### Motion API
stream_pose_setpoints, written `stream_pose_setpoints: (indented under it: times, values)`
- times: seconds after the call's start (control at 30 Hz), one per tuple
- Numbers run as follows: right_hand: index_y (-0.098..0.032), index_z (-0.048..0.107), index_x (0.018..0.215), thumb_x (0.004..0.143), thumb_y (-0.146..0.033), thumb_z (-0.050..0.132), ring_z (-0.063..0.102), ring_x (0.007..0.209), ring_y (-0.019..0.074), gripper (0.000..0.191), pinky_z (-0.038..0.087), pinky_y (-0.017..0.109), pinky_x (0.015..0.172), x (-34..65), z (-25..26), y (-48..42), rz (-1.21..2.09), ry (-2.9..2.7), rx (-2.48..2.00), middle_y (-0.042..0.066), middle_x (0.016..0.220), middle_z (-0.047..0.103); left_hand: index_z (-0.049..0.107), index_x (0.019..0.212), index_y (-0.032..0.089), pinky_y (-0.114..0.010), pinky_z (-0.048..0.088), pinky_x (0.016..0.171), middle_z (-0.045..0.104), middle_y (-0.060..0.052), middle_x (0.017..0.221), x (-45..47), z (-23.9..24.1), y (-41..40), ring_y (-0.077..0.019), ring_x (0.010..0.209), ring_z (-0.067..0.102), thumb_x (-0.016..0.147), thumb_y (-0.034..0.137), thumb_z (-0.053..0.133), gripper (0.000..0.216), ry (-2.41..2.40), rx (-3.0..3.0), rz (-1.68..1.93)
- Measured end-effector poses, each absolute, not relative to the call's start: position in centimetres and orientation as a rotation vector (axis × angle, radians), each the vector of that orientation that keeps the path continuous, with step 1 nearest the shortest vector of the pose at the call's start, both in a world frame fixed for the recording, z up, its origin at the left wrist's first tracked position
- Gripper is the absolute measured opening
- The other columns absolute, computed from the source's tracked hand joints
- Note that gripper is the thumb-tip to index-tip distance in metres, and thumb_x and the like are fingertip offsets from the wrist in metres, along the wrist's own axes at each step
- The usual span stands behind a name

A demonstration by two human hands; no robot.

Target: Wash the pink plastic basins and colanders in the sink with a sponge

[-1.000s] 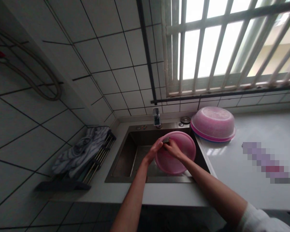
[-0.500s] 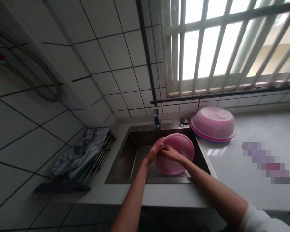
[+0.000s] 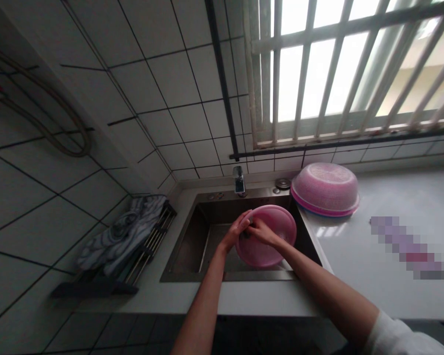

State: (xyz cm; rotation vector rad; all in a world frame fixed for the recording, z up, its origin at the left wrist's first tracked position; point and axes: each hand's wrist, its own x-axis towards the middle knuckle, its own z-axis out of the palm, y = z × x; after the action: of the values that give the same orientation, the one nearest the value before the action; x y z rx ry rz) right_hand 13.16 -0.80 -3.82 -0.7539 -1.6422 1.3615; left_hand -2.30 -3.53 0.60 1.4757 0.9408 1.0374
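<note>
A pink plastic basin [image 3: 266, 254] is held tilted inside the steel sink [image 3: 185, 241]. Around its left rim is my left hand [image 3: 237, 230], thumb on the inner side and fingers behind the wall. My right hand [image 3: 261, 231] is inside the basin, close to the left thumb, with its fingers curled against the inner wall. Something small and dark shows at those fingertips, too hidden to name. Behind the basin stands a chrome faucet [image 3: 239, 180]; I cannot make out any water running from it.
Right of the sink, upturned pink baskets [image 3: 325, 187] lie stacked on the white counter [image 3: 388, 192]. A blurred-out purple item [image 3: 407, 246] lies farther right. On the left, a grey patterned cloth [image 3: 124, 231] covers a rack [image 3: 151, 251]. A barred window [image 3: 340, 74] is above the counter.
The view has shifted very slightly. Both hands keep their places at the basin, with only a tiny movement of the right fingers along the inner left wall.
</note>
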Motion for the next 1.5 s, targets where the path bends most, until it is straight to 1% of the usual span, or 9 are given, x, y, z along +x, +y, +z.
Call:
stream_pose_setpoints:
  times: [0.13,0.33,0.5,0.73,0.9,0.97,1.13,1.33,1.5]
  values:
    - [-0.016,0.066,0.094,0.085,-0.033,0.057,0.060,0.074,0.0188,0.022,0.047,0.028,0.065,13.6,-4.0,-0.1,1.271,-1.493,-0.854,0.006,0.084,0.068,0.059,0.141,0.023,-0.048,0.027,0.122,0.054,-0.010,0.151,-2.2,0.6,-3.5,-0.0330,0.139,0.047,0.089,0.058,0.063,0.063,0.937,1.474,1.046]
    - [-0.014,0.067,0.092,0.089,-0.035,0.057,0.059,0.070,0.0176,0.023,0.047,0.028,0.064,12.9,-4.4,-0.5,1.312,-1.652,-0.802,0.005,0.079,0.067,0.059,0.140,0.021,-0.047,0.026,0.122,0.053,-0.012,0.150,-2.2,0.6,-3.6,-0.0329,0.141,0.045,0.089,0.058,0.063,0.063,0.962,1.493,1.027]
    - [-0.014,0.067,0.097,0.087,-0.032,0.058,0.062,0.078,0.0198,0.023,0.048,0.029,0.069,13.2,-4.5,0.0,1.222,-1.586,-0.858,0.007,0.089,0.070,0.057,0.142,0.021,-0.047,0.026,0.122,0.052,-0.011,0.152,-2.2,0.7,-3.5,-0.0328,0.141,0.045,0.090,0.058,0.062,0.064,0.957,1.489,1.034]
    - [-0.015,0.068,0.086,0.084,-0.027,0.059,0.060,0.075,0.0170,0.015,0.048,0.027,0.070,12.9,-4.6,-1.1,1.455,-1.850,-0.655,0.004,0.085,0.069,0.060,0.139,0.020,-0.046,0.028,0.121,0.058,-0.011,0.146,-2.6,0.0,-3.3,-0.0315,0.137,0.050,0.092,0.055,0.060,0.059,0.980,1.441,1.096]
    - [-0.014,0.066,0.096,0.084,-0.031,0.054,0.060,0.079,0.0195,0.024,0.048,0.028,0.069,13.6,-4.1,-0.1,1.222,-1.517,-0.913,0.006,0.089,0.068,0.060,0.138,0.019,-0.047,0.029,0.120,0.060,-0.012,0.144,-2.3,0.1,-3.4,-0.0326,0.136,0.050,0.091,0.056,0.061,0.060,0.929,1.417,1.095]
    - [-0.015,0.066,0.097,0.084,-0.031,0.055,0.060,0.082,0.0200,0.024,0.049,0.028,0.072,13.7,-4.0,-0.1,1.207,-1.516,-0.897,0.006,0.092,0.068,0.060,0.139,0.019,-0.047,0.030,0.119,0.060,-0.011,0.143,-2.2,0.3,-3.5,-0.0324,0.136,0.050,0.092,0.056,0.060,0.060,0.926,1.413,1.093]
    - [-0.015,0.066,0.081,0.081,-0.025,0.059,0.058,0.072,0.0167,0.012,0.047,0.026,0.067,12.9,-4.1,-1.4,1.424,-1.842,-0.683,0.004,0.080,0.068,0.062,0.136,0.020,-0.046,0.028,0.120,0.060,-0.011,0.143,-2.4,0.3,-3.5,-0.0325,0.136,0.051,0.090,0.056,0.062,0.059,0.967,1.433,1.087]
    - [-0.014,0.067,0.098,0.085,-0.032,0.055,0.060,0.080,0.0200,0.025,0.048,0.028,0.069,13.2,-4.3,-0.2,1.193,-1.531,-0.917,0.007,0.090,0.069,0.059,0.139,0.021,-0.046,0.026,0.122,0.058,-0.011,0.145,-2.3,0.1,-3.3,-0.0319,0.139,0.048,0.091,0.056,0.062,0.060,0.924,1.442,1.076]
    - [-0.015,0.067,0.089,0.085,-0.031,0.058,0.060,0.076,0.0186,0.019,0.048,0.028,0.070,12.8,-4.3,-1.0,1.398,-1.740,-0.691,0.005,0.085,0.068,0.061,0.137,0.022,-0.047,0.026,0.123,0.059,-0.010,0.145,-2.4,0.0,-3.4,-0.0318,0.139,0.048,0.090,0.056,0.062,0.058,0.959,1.465,1.075]
